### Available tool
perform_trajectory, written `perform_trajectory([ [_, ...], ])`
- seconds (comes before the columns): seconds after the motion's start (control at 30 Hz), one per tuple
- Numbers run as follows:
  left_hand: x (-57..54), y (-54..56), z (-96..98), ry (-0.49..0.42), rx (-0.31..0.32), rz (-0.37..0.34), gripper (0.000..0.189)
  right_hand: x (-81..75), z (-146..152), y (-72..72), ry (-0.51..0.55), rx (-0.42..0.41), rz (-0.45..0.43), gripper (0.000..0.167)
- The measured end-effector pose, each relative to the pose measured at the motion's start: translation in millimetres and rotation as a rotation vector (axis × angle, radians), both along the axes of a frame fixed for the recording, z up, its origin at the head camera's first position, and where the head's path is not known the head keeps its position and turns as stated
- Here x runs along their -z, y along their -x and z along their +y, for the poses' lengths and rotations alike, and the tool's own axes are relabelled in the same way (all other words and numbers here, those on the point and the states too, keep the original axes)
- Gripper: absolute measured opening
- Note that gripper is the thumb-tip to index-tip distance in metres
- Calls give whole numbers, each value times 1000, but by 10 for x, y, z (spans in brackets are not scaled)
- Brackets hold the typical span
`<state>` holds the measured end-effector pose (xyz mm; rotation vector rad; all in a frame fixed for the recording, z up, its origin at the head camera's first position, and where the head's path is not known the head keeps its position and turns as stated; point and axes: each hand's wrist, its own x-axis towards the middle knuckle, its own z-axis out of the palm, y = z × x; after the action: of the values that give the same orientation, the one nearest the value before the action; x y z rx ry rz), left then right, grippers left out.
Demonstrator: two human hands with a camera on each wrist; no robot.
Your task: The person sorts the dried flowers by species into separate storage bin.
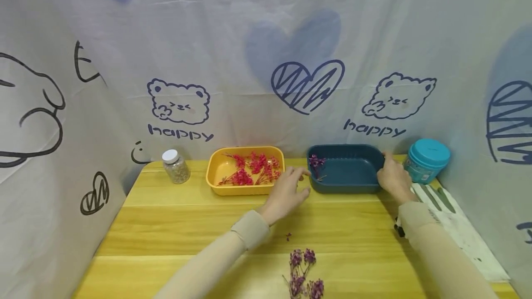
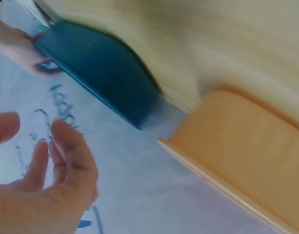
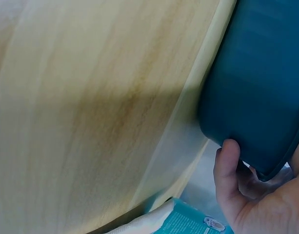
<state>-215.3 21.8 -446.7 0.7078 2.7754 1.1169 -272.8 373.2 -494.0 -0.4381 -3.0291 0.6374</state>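
Note:
My right hand (image 1: 392,179) grips the right end of a dark blue tray (image 1: 347,188); in the right wrist view the thumb (image 3: 227,163) lies against the tray's outer wall. A purple dried flower sprig (image 1: 317,162) lies inside it at the left end. My left hand (image 1: 287,193) is between the blue tray and a yellow tray (image 1: 243,190), its fingers loosely bent and holding nothing. In the left wrist view a gap shows between the left hand (image 2: 56,180) and both trays. Several pink-red dried flower sprigs (image 1: 257,164) lie in the yellow tray.
Purple dried flowers (image 1: 297,285) lie on the wooden table (image 1: 174,230) at the front, with a small fragment (image 1: 288,236) behind them. A white-capped jar (image 1: 178,170) stands left, a turquoise tub (image 1: 428,158) right. White cloth (image 1: 465,239) covers the right edge. A printed curtain (image 1: 241,105) hangs behind.

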Motion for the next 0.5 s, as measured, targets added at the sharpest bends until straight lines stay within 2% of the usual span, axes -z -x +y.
perform_trajectory([
  [0.17, 2, -306, -41, 154, 81, -92, 34, 25, 13, -2, -6, 0, 12, 65],
  [0.3, 29, -524, -55, 295, 149, -125, 34, 35, 14, -3, -3, -1, 14, 65],
  [0.5, 122, -803, -61, 503, 246, -103, 37, 54, 30, 7, 0, -14, 29, 64],
])
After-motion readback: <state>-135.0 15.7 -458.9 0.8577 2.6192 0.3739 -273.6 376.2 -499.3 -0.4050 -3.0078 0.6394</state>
